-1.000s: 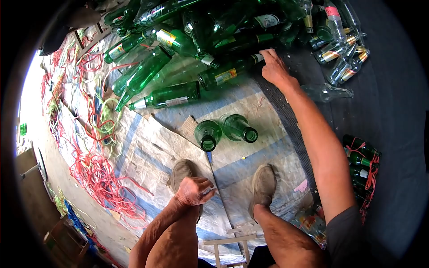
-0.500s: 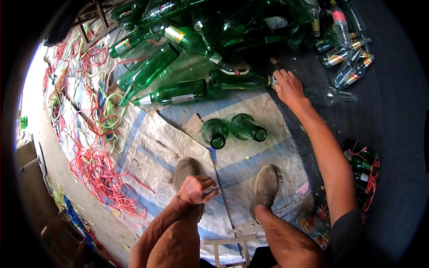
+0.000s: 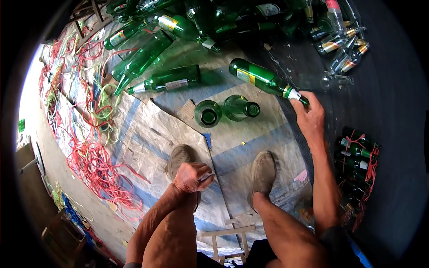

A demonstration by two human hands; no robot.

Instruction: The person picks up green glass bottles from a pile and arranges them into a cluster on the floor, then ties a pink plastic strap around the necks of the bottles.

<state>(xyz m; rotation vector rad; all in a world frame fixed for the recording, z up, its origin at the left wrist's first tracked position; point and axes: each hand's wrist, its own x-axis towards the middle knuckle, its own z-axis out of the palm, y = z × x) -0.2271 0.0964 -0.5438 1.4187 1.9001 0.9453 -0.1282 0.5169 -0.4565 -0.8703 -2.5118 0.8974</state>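
My right hand grips a green glass bottle by its neck. The bottle slants, its base toward the upper left, with a yellow label and white foil on the neck. Two green bottles stand upright side by side, the left one and the right one, mouths toward me. My left hand rests over my left knee, fingers curled closed; whatever may be inside them is hidden. Beyond the standing pair, another green bottle lies on its side on the pale sheet.
Many green bottles lie piled at the far side. Clear bottles lie at the far right. A bundle of bottles tied with red string is at right. Tangled pink string covers the left floor.
My right hand has pulled the bottle from its place beside the lying one toward me and to the right, tilting it. My left hand stays on the knee. The view has shifted slightly.
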